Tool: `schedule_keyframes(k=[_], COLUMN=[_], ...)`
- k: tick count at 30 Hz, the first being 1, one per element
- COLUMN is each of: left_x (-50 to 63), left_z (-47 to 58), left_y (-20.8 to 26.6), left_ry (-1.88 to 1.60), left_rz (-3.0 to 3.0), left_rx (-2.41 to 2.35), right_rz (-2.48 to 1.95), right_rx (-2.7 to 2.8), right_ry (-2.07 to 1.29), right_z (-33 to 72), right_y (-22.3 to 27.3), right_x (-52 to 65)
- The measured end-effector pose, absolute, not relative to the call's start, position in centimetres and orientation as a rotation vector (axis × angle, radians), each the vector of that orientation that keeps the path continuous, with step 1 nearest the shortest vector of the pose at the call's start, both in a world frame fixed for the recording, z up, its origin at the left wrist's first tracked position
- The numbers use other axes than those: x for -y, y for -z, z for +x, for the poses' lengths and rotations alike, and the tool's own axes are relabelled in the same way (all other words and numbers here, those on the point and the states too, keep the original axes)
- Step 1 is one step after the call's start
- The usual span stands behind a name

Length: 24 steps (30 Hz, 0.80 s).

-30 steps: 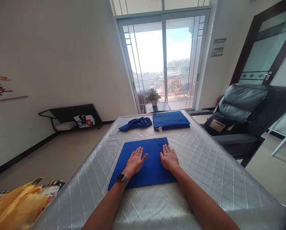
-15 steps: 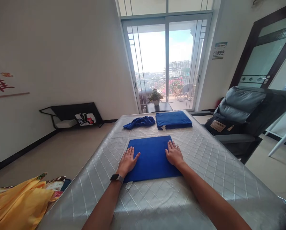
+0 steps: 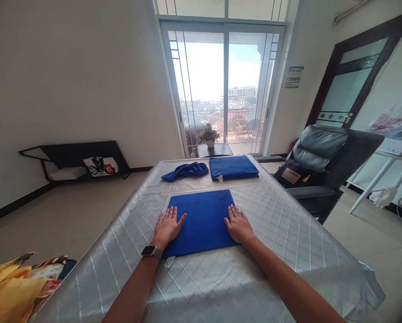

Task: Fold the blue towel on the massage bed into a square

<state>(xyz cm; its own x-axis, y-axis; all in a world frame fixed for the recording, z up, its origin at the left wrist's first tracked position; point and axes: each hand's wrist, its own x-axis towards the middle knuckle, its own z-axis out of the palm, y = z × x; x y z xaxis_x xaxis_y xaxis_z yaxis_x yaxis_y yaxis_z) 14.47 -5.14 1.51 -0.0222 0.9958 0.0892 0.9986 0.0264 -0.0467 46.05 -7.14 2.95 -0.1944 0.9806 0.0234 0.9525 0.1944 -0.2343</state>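
A folded blue cloth (image 3: 201, 224) lies flat on the silver quilted table cover (image 3: 278, 224), with a white tag (image 3: 169, 262) sticking out at its near left corner. My left hand (image 3: 169, 229) rests flat on the cloth's left edge, fingers stretched and thumb spread inward. On the right edge lies my right hand (image 3: 238, 224), palm down with fingers extended. Beyond the cloth, a stack of folded blue cloths (image 3: 233, 168) sits at the far right of the surface. Left of that stack is a crumpled blue cloth (image 3: 185, 171).
A grey recliner (image 3: 325, 157) with a black bag on it stands at the right. Yellow fabric (image 3: 9, 287) is heaped at the lower left. Behind the far edge are a potted plant (image 3: 209, 134) and a sliding glass door (image 3: 225, 89). A black rack (image 3: 80, 157) stands by the left wall.
The view has turned slightly to the right, so everything sits further left. My right hand has slid a little toward me along the cloth's right edge; my left hand stays on the left edge.
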Motion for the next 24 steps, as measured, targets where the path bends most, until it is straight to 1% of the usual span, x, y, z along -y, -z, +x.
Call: schedule_keyframes(k=[2,4,10,14,18,24], left_x=[5.2,5.3,6.0,6.0,6.4,8.3], left_z=[15.3,17.4,29.7,34.3,32.2,22.8], left_y=[-2.0,-2.5,-3.1,-2.6,-2.1,-1.2], left_ry=[0.049,0.125,0.362,0.44,0.4,0.257], left_rz=[-2.066,-2.093,-2.55,-2.719,-2.691,-2.491], left_rx=[2.204,2.159,1.653,1.507,1.56,1.844], right_rz=[-1.868,-1.865,-1.858,-1.82,-1.851,-1.874], right_rx=[2.282,2.277,2.306,2.385,2.339,2.277], right_ry=[-0.253,-0.264,-0.251,-0.207,-0.214,-0.262], right_z=[46.0,45.9,46.1,46.5,46.4,46.0], right_y=[-3.0,-3.1,-2.9,-2.7,-2.8,-3.2], right_x=[7.1,7.1,7.2,7.3,7.2,7.1])
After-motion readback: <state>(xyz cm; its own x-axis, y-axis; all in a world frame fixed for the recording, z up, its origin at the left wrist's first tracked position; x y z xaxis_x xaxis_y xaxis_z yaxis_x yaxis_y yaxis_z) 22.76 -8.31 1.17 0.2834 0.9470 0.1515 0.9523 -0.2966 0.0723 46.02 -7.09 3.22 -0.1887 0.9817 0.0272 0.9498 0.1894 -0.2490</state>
